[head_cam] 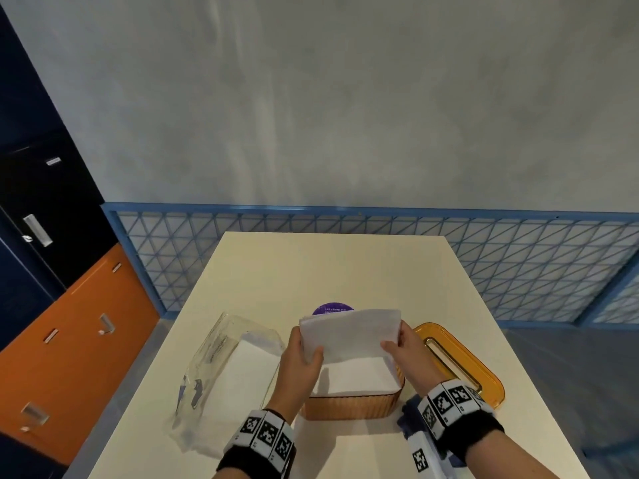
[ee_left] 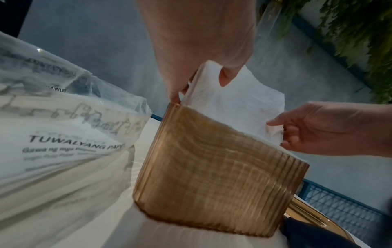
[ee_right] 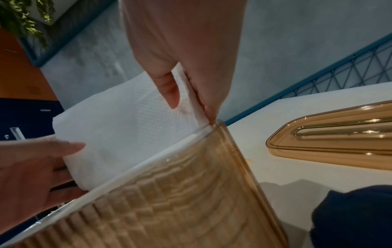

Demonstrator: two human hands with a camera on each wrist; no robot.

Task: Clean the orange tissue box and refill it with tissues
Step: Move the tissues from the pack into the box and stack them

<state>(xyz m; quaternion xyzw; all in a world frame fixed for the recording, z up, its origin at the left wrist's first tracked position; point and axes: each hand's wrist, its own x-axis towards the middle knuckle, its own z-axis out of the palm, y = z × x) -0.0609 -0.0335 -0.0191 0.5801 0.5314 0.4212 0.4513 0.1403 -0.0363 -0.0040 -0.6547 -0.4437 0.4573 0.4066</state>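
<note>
The ribbed orange tissue box (head_cam: 349, 406) (ee_left: 212, 181) (ee_right: 180, 201) stands open on the cream table (head_cam: 311, 271), filled with white tissues. A tilted stack of white tissues (head_cam: 351, 335) (ee_left: 233, 107) (ee_right: 123, 127) is held over the box's far side. My left hand (head_cam: 301, 361) (ee_left: 201, 50) (ee_right: 38, 167) grips the stack's left end, thumb on the front. My right hand (head_cam: 411, 354) (ee_left: 314, 129) (ee_right: 191, 55) pinches its right end. The box's orange lid (head_cam: 460, 364) (ee_right: 331, 132) lies on the table to the right.
A clear plastic tissue pack (head_cam: 228, 375) (ee_left: 63, 117) lies open on the table to the left. A purple round sticker (head_cam: 332, 309) shows behind the stack. A dark blue cloth (head_cam: 408, 416) (ee_right: 352, 216) sits by my right wrist. A blue mesh railing (head_cam: 380, 257) runs behind the table.
</note>
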